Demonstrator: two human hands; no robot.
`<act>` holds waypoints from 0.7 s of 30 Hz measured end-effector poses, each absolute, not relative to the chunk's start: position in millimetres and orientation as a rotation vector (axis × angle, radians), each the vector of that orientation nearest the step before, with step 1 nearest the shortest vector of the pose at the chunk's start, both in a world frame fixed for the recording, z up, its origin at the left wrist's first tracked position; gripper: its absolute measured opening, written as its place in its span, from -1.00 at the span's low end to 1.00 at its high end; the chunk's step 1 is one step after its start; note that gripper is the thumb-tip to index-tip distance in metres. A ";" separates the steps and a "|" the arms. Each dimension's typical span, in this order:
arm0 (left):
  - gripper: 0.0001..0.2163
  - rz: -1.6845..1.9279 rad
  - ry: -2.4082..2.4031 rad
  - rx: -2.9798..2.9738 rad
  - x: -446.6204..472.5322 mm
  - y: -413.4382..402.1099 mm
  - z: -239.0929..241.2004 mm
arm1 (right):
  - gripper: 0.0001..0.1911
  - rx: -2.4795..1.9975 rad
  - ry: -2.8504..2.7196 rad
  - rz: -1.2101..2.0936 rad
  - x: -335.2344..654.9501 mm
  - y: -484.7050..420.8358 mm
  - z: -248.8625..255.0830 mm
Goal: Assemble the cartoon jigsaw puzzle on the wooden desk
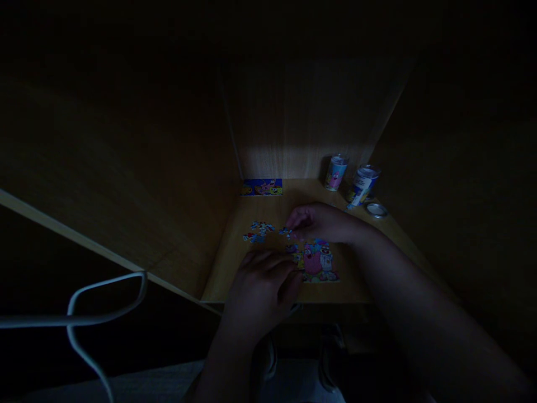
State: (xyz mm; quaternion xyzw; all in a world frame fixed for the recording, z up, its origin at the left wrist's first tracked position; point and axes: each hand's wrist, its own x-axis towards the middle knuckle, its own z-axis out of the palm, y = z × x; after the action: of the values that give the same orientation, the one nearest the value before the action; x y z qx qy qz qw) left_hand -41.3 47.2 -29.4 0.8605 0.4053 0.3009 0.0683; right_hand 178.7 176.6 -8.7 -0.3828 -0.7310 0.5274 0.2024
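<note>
A partly joined jigsaw puzzle [314, 263] with a pink cartoon figure lies near the front of the wooden shelf. My left hand [264, 280] rests at its left edge, palm down, fingers bent; its fingertips are partly hidden. Above the puzzle, my right hand [314, 223] has thumb and fingers curled together at a small puzzle piece [285, 231]. Loose puzzle pieces [262, 227] lie in a little heap to the left of that hand. The scene is dim, so fine detail at the fingertips is hard to see.
At the back right stand two clear-lidded cans, one with a pink figure [335, 173] and one with a white label [363, 186]. A round lid [376, 210] lies beside them. A finished picture strip [262, 187] sits against the back panel. A white cable [104, 319] hangs at lower left.
</note>
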 end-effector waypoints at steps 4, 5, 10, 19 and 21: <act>-0.90 0.874 1.205 2.580 -41.1 46.8 -28.5 | -0.80 -1.080 -2.137 1.440 176.6 175.8 -11.8; -0.91 0.869 1.205 2.579 -41.0 46.7 -28.5 | -0.82 -1.078 -2.154 1.428 175.9 175.5 -12.3; -0.91 0.855 1.217 2.577 -40.9 46.0 -28.1 | -0.84 -1.055 -2.206 1.364 173.2 174.8 -14.8; -0.92 0.855 1.216 2.571 -40.3 46.6 -27.4 | -0.88 -1.079 -2.301 1.165 169.9 175.7 -18.4; -0.93 0.845 1.216 2.568 -40.0 46.8 -26.9 | -0.90 -1.093 -2.326 1.099 169.5 175.8 -18.9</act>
State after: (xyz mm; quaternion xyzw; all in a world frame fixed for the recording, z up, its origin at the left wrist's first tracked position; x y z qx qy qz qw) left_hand -40.0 46.8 -26.9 0.8629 0.4085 0.2840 0.0886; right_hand 169.5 175.8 -18.9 -0.3852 -0.8197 0.3872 0.1724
